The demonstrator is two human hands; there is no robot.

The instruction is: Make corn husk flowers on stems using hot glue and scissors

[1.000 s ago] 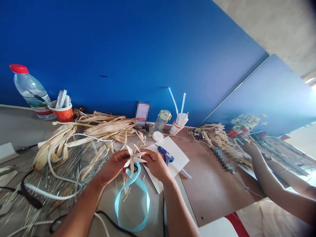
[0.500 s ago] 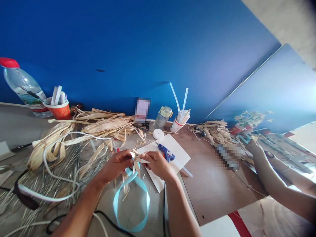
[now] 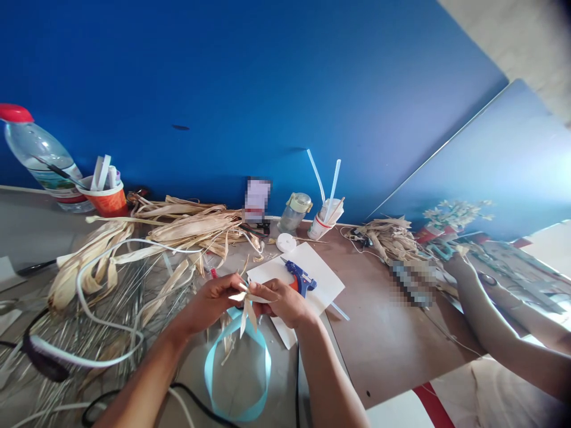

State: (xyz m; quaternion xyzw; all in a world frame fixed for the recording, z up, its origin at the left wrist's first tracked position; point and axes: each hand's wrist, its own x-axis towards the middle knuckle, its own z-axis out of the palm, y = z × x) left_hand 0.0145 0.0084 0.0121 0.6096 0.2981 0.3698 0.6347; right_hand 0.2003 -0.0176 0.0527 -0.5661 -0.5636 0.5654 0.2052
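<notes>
Between my two hands is a small flower-like piece of pale corn husk [image 3: 246, 302], its pointed strips spreading outward and down. My left hand [image 3: 216, 300] pinches it from the left, fingers closed. From the right my right hand [image 3: 279, 297] grips it between thumb and fingers. Just beneath them a loop of light blue ribbon [image 3: 267, 362] lies on the grey table. A blue glue gun [image 3: 302, 278] rests on a white sheet [image 3: 328, 276] just beyond my right hand. The fingertips partly hide the husk's centre.
Dried husks [image 3: 191, 229] and thin wires [image 3: 120, 303] cover the left side, crossed by a white cable [image 3: 82, 285]. Along the blue partition stand a bottle [image 3: 44, 160], a red cup [image 3: 109, 201], a jar [image 3: 294, 214] and a straw cup [image 3: 320, 226]. Another person's arms [image 3: 486, 309] reach in at right.
The husk piece has turned between my fingers, its strips now fanning out lower and to the left. My right hand has shifted slightly over it. The ribbon loop has barely moved.
</notes>
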